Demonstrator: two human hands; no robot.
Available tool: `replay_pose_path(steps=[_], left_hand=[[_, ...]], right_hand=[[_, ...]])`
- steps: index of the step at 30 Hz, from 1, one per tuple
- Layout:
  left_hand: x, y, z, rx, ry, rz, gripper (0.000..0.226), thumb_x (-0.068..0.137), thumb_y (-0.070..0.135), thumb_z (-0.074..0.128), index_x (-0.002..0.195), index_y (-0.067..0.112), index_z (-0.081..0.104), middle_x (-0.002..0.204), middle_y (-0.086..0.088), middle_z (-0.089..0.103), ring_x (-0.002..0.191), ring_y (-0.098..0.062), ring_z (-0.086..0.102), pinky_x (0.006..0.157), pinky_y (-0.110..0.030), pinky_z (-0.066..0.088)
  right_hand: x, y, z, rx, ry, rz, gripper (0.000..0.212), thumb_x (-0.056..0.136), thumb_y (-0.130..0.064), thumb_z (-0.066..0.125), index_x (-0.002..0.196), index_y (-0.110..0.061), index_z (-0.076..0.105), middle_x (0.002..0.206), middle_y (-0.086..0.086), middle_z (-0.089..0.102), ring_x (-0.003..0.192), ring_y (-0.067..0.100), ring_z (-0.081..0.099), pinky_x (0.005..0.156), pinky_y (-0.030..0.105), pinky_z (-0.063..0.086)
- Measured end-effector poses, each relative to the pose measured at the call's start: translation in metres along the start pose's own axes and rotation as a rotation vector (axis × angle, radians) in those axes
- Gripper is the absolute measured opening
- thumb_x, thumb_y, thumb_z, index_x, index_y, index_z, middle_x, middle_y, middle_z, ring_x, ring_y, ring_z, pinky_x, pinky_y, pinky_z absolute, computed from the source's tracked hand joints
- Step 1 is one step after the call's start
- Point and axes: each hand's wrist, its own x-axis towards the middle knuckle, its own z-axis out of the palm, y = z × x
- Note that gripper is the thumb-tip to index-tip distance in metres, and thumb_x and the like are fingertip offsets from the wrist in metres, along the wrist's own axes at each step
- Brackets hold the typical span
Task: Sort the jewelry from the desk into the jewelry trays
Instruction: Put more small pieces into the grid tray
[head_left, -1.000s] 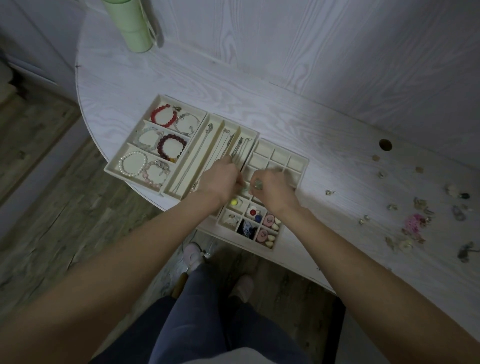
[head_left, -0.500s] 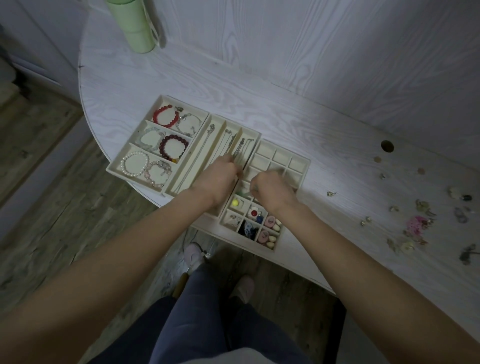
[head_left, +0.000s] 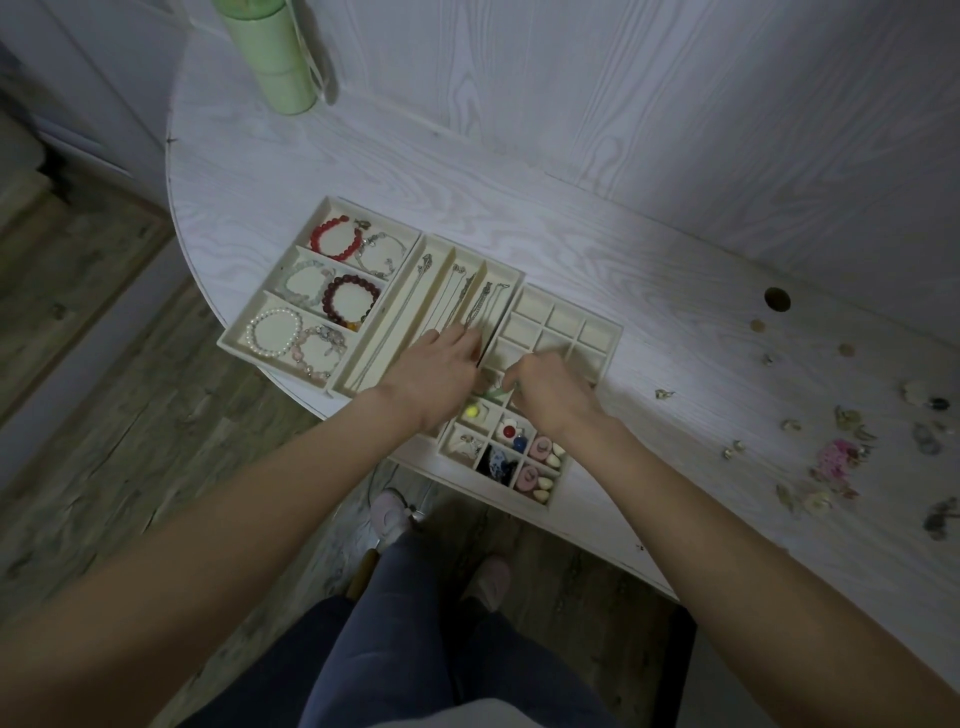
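Three cream trays lie side by side on the white desk. The bracelet tray (head_left: 236, 340) on the left holds several bead bracelets. The necklace tray (head_left: 441, 249) in the middle holds thin chains. The grid tray (head_left: 597, 332) on the right has small pieces in its near cells. My left hand (head_left: 431, 376) rests flat over the near right part of the necklace tray, fingers straight. My right hand (head_left: 553, 392) hovers over the grid tray's middle cells, fingers curled, pinching a small green piece (head_left: 496, 393). Loose jewelry (head_left: 836, 457) lies scattered on the desk at the far right.
A green cylinder (head_left: 270, 57) stands at the desk's back left. A round hole (head_left: 777, 299) is in the desktop right of the trays. The curved desk edge (head_left: 597, 551) runs just under the trays, with my legs and the wood floor below.
My right hand has dipped toward the grid tray's middle cells, bringing the green piece lower between the hands. My left hand has stayed about where it was.
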Motion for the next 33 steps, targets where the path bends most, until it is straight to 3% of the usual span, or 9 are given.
replay_pose_path(steps=[10, 19, 25, 33], left_hand=[[-0.003, -0.005, 0.000, 0.057, 0.032, 0.017, 0.038, 0.092, 0.013, 0.045, 0.127, 0.021, 0.057, 0.140, -0.007, 0.029, 0.129, -0.023, 0.027, 0.099, -0.033, 0.030], [-0.003, -0.005, 0.001, 0.048, 0.054, 0.020, 0.038, 0.094, 0.015, 0.044, 0.129, 0.021, 0.056, 0.145, -0.007, 0.025, 0.131, -0.023, 0.026, 0.101, -0.034, 0.030], [-0.003, -0.005, 0.004, 0.035, 0.056, 0.016, 0.036, 0.092, 0.016, 0.047, 0.126, 0.021, 0.058, 0.141, -0.007, 0.029, 0.129, -0.022, 0.027, 0.100, -0.034, 0.031], [-0.001, -0.003, 0.004, 0.054, 0.038, 0.011, 0.043, 0.091, 0.018, 0.049, 0.134, 0.023, 0.051, 0.148, -0.009, 0.019, 0.134, -0.024, 0.023, 0.103, -0.036, 0.030]], right_hand=[[0.001, -0.010, -0.003, -0.065, -0.052, -0.008, 0.025, 0.085, 0.009, 0.050, 0.090, -0.006, 0.068, 0.089, 0.010, 0.060, 0.071, 0.023, 0.059, 0.063, 0.031, 0.052], [-0.002, -0.009, -0.007, 0.019, -0.020, 0.002, 0.032, 0.091, 0.002, 0.052, 0.117, -0.009, 0.065, 0.112, 0.014, 0.063, 0.090, 0.026, 0.064, 0.077, 0.038, 0.055], [-0.005, -0.009, -0.004, -0.022, -0.025, 0.008, 0.027, 0.091, 0.003, 0.049, 0.109, -0.006, 0.067, 0.109, 0.014, 0.063, 0.091, 0.027, 0.063, 0.079, 0.039, 0.055], [-0.011, -0.008, -0.005, 0.000, 0.046, -0.029, 0.037, 0.092, 0.000, 0.048, 0.123, -0.012, 0.063, 0.116, 0.014, 0.062, 0.098, 0.027, 0.063, 0.079, 0.038, 0.055]])
